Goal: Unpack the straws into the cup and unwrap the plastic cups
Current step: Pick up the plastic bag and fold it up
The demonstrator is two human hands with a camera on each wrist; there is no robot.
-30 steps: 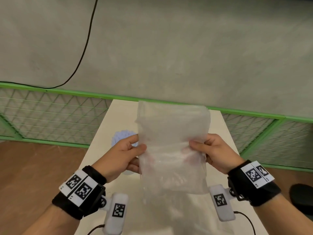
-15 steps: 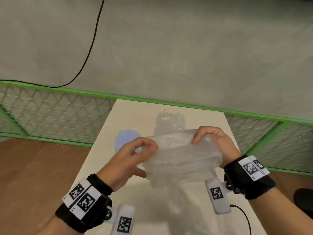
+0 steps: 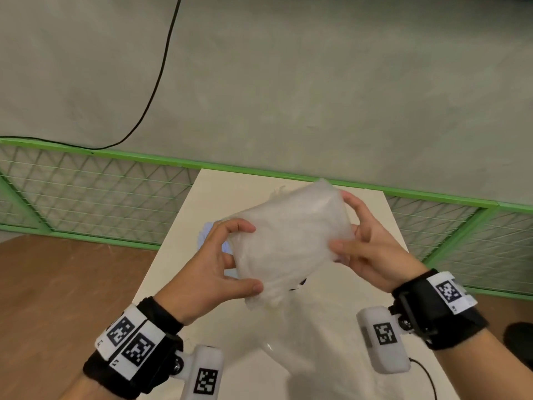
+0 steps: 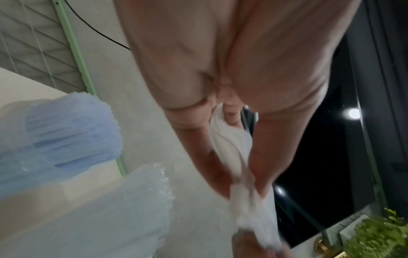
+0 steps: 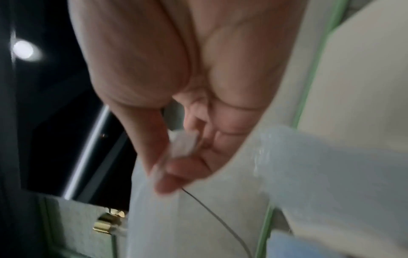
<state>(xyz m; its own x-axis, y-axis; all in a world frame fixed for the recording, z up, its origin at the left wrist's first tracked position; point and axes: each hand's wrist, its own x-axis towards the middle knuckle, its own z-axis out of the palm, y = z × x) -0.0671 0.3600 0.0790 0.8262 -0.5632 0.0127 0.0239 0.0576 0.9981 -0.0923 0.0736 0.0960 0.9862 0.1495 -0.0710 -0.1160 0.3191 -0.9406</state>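
While you are working: both hands are holding the crumpled plastic wrapper (image 3: 288,243) above the table (image 3: 219,327)
Left hand (image 3: 213,269): fingers pinching its near edge
Right hand (image 3: 366,249): fingers curling round its far end
Risk: it is springing loose, toppling the blue straws (image 4: 66,132) beside

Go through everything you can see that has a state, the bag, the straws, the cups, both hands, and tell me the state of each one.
Plastic bag: folded into a wad, held off the table between both hands.
Left hand: grips the bag's left end.
Right hand: grips the bag's right end.
Blue straws: bundled, standing behind the left hand; their holder is hidden.
Plastic cups: blurred; wrapped or not cannot be told.
Black cable: hanging slack on the wall.
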